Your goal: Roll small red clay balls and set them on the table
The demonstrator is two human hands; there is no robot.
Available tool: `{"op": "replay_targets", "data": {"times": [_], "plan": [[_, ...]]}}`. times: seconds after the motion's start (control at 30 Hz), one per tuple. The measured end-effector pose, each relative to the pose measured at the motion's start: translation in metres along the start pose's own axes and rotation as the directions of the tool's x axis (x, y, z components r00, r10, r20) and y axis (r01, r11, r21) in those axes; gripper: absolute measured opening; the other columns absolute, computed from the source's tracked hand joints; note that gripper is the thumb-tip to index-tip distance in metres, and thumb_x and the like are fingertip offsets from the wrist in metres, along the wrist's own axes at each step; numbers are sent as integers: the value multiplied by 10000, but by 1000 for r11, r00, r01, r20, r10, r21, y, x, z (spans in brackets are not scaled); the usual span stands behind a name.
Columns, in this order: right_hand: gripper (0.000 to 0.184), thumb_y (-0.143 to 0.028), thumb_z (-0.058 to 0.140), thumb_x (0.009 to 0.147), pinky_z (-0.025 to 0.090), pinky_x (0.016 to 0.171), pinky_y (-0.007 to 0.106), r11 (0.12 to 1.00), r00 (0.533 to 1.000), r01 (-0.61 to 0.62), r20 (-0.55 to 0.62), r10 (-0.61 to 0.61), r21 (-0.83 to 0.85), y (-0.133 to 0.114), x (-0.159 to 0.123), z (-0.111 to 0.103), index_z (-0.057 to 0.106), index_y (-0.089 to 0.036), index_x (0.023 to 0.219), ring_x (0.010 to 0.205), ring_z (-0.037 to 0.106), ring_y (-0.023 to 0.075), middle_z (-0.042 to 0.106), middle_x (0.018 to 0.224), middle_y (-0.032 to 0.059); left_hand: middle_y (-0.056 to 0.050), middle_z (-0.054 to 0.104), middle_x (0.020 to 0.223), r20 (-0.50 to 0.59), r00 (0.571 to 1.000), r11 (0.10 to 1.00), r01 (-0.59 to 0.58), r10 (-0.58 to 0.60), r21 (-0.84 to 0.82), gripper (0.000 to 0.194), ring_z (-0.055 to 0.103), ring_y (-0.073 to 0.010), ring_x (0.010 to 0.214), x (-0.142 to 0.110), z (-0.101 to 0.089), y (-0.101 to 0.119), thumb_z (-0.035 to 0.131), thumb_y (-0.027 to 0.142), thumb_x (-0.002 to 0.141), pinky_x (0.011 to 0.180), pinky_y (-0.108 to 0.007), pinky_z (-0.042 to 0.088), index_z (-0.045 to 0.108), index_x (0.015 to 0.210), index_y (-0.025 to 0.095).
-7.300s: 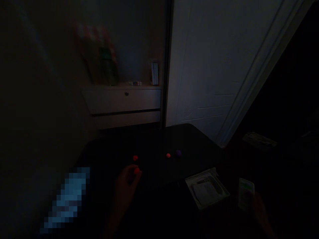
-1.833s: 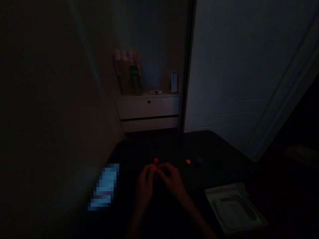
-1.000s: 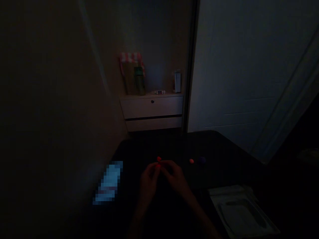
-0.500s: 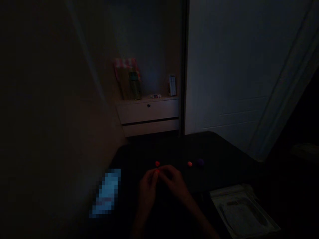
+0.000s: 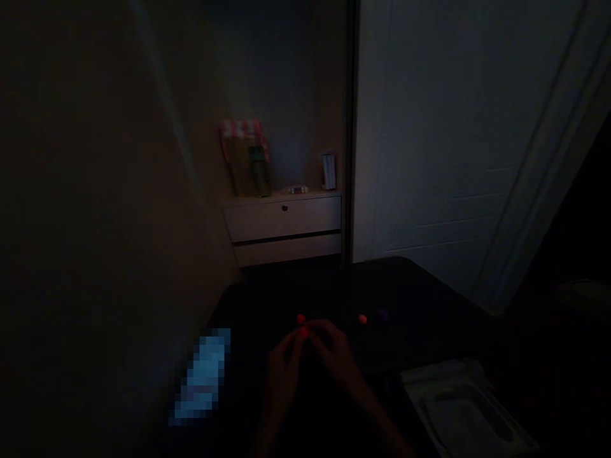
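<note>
The left hand (image 5: pixel 281 369) and right hand (image 5: pixel 337 356) pinch a red lump (image 5: pixel 304 331) between their fingertips above the table's (image 5: pixel 429 305) near edge, its shaping seemingly unfinished. Beyond sits a red piece (image 5: pixel 300 319); orange (image 5: pixel 363 319) and purple balls (image 5: pixel 382 316) lie toward the right corner, apparently unworked.

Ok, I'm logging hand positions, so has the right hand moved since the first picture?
Yes, the right hand has moved left: first right of the pale packet, now left of it, beside the left hand.

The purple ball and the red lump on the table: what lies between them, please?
In the head view, a small orange ball lies between the red lump and the purple ball, nearer the latter.
</note>
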State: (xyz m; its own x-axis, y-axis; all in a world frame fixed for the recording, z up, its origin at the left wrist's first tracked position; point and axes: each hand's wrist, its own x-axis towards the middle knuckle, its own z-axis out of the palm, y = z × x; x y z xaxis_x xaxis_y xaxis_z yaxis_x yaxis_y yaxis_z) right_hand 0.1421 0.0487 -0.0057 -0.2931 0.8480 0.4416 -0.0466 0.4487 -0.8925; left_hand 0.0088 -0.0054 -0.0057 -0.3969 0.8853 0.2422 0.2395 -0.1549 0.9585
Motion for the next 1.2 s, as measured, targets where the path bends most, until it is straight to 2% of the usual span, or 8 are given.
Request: {"op": "replay_targets", "data": {"times": [0.17,0.37,0.5,0.67,0.97,1.2], "plan": [[238,-267,690,922,551,880,341,997,997,65,50,-63,-46,3,-3,0,749,-225,1149,956,697,210,737,1079,63,-123,798,1074,-19,1000,1000,-15,15,-14,434,739,-308,1036,-1,0,1,638,568,888,945,-434,563,765,1033,179],[291,-313,704,953,547,867,318,997,992,77,103,-78,14,6,-3,1,722,-247,1235,948,685,187,710,1120,52,-120,793,1072,-47,999,1000,-9,8,-28,414,737,-303,1027,-1,-1,1,647,538,876,925,-422,569,762,1037,174],[247,-317,705,951,540,884,335,998,994,63,94,-63,-7,10,-2,1,726,-240,1184,963,684,201,718,1117,58,-119,801,1027,-57,998,1000,-16,15,-25,419,742,-302,989,1,-1,-1,642,551,868,918,-423,566,774,990,172],[246,-288,747,913,543,824,323,998,993,57,103,-55,-17,11,-3,1,716,-234,1151,905,681,199,711,1080,53,-106,798,953,-51,999,999,-12,10,-38,406,751,-293,921,1,0,0,653,562,852,841,-395,582,757,928,178],[171,-160,680,954,516,882,332,980,982,154,125,-139,-124,2,-7,-1,722,-238,1101,964,678,207,721,1064,45,-113,801,944,-44,999,1000,-2,1,-16,383,756,-294,913,0,0,-2,657,531,839,840,-405,586,755,928,172],[160,-206,715,919,537,830,320,990,991,102,99,-92,-101,6,-4,0,733,-232,1076,905,688,201,734,1035,45,-122,805,1014,-2,1000,994,7,-7,-108,415,767,-300,982,-1,3,-3,707,547,829,876,-408,597,746,1016,178]]}}
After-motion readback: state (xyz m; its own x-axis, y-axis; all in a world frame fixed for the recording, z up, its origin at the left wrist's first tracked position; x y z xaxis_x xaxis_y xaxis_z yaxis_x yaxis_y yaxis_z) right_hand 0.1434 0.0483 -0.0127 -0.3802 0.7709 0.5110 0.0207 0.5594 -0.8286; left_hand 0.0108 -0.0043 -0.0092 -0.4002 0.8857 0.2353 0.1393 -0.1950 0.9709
